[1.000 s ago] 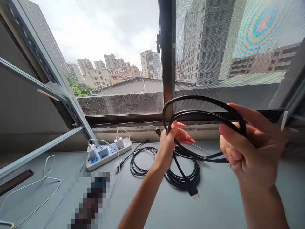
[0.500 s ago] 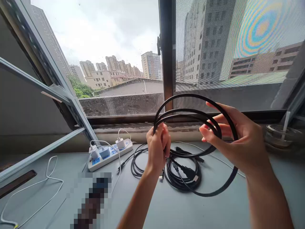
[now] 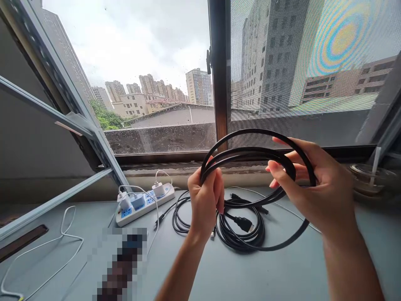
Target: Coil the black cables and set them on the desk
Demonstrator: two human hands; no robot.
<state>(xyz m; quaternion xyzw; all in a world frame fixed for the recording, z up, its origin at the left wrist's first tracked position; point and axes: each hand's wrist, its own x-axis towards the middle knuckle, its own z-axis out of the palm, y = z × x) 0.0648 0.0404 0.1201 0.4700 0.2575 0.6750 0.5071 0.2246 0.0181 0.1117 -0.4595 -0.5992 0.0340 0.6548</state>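
Loops of a black cable [image 3: 250,132] hang in the air between my two hands. My left hand [image 3: 206,196] is closed round the left side of the loops. On the right, my right hand [image 3: 316,179] curves round the other side, the cable lying between its thumb and fingers. A black plug [image 3: 243,224] hangs just below the loops, to the right of my left hand. Beneath them, a coiled black cable [image 3: 241,246] lies on the table, and a thinner black cable coil [image 3: 178,217] is left of it, partly hidden by my left hand.
A white power strip [image 3: 145,205] with plugs stands near the window. White cable [image 3: 62,236] runs over the table [image 3: 250,280] at the left. A glass jar [image 3: 369,179] stands at the back right. A pixelated dark patch covers the lower left.
My left hand has shifted slightly left, and my right hand slightly right. The top of the loops sits a little lower, and the hanging plug has moved left and up.
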